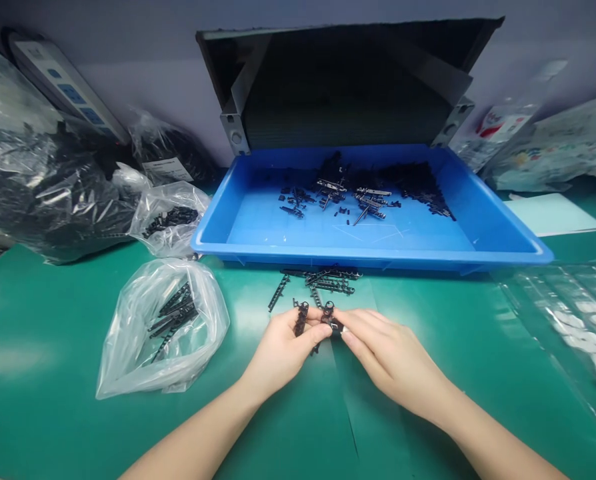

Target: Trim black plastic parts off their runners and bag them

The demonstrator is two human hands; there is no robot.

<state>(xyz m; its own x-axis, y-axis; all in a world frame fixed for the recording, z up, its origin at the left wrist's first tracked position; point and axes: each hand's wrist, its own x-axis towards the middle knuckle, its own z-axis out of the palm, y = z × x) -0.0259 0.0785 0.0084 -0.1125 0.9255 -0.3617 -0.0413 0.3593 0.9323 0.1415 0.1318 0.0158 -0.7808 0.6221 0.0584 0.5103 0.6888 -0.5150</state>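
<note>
Near the middle of the green table, my left hand [287,343] is closed around a black plastic strip [301,320]. Its thumb and fingertips reach toward a second black part [334,325], which my right hand [385,343] pinches from the other side. The fingertips of both hands nearly meet there, and they hide much of the small parts. Just beyond my hands, several loose black strips [333,281] lie on the table in front of the blue tray.
The blue tray [368,253] holds scattered black pieces under a dark panel [348,87]. Open plastic bags [123,347] with black parts and larger bags [53,193] stand left. On the right are a clear tray with white pieces [585,340], paper [558,213] and a bottle [503,123].
</note>
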